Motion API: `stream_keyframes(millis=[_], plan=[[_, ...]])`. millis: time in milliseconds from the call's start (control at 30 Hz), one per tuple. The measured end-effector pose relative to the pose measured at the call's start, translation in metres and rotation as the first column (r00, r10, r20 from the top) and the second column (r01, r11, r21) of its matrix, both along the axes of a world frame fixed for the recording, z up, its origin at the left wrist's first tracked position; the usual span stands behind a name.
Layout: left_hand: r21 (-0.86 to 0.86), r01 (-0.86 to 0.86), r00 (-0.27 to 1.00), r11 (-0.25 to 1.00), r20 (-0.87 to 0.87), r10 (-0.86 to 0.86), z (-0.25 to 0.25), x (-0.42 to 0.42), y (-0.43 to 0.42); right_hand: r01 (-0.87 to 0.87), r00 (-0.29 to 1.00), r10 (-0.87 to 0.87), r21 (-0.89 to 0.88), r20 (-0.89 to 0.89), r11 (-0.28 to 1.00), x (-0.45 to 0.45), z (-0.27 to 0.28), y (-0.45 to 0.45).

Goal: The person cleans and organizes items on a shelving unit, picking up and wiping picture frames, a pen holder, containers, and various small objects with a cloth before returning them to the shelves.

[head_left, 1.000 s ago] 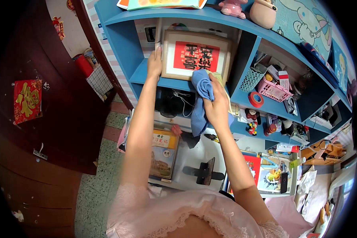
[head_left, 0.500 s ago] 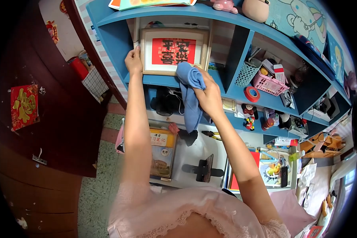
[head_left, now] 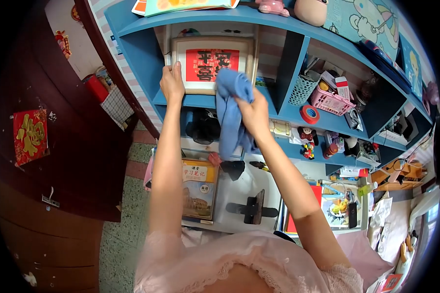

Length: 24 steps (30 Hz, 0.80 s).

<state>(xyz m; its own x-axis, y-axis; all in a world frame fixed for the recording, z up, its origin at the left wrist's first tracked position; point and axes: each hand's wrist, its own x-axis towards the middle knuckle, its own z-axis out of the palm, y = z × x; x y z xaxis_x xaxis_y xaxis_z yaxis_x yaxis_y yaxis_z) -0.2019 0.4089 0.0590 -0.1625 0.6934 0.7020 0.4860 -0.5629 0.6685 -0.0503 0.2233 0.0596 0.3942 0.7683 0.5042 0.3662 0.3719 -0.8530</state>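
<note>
A picture frame (head_left: 195, 91) with black characters on a red panel stands in a compartment of the blue shelf. My left hand (head_left: 172, 84) grips the frame's left edge, its fingers closed round the wood. In my right hand (head_left: 254, 113) is a bunched blue cloth (head_left: 231, 115), which covers the frame's lower right part and hangs down below the shelf board. Behind this frame another larger pale frame shows at the edges. Whether the cloth touches the glass I cannot tell.
On the blue shelf (head_left: 200, 100) to the right are a pink basket (head_left: 331, 102), a green mesh holder (head_left: 303, 90) and a red tape roll (head_left: 310, 114). Below lie a notebook (head_left: 199, 190) and a black phone stand (head_left: 252, 210). A dark red door (head_left: 73, 161) stands at left.
My left hand has slid slightly down and right along the frame's left edge. The cloth has moved a little up and left, covering more of the red panel.
</note>
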Motion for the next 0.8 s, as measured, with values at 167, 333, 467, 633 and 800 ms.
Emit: stream_keyframes(millis=[167, 333, 467, 633, 800], plan=[[0.113, -0.007, 0.995, 0.994, 0.099, -0.004, -0.002, 0.005, -0.004, 0.196, 0.909, -0.367, 0.575, 0.197, 0.794, -0.007, 0.045, 0.014], [0.094, 0.080, 0.990, 0.992, 0.108, -0.090, -0.001, 0.000, -0.006, 0.114, 0.697, -0.393, 0.448, 0.599, 0.887, -0.016, 0.031, 0.054], [0.050, 0.103, 0.980, 0.993, 0.168, -0.110, -0.001, -0.002, -0.003, -0.086, 0.598, -0.201, 0.311, 0.776, 0.947, -0.020, 0.012, 0.044], [0.295, 0.017, 0.965, 0.955, 0.244, -0.093, -0.004, -0.001, -0.007, -0.164, 0.851, 0.030, 0.210, 0.524, 0.964, -0.003, -0.003, 0.003], [0.311, 0.045, 0.926, 0.949, 0.345, -0.157, -0.021, -0.017, -0.042, -0.175, 0.977, 0.130, 0.276, 0.171, 0.945, 0.011, 0.002, -0.044]])
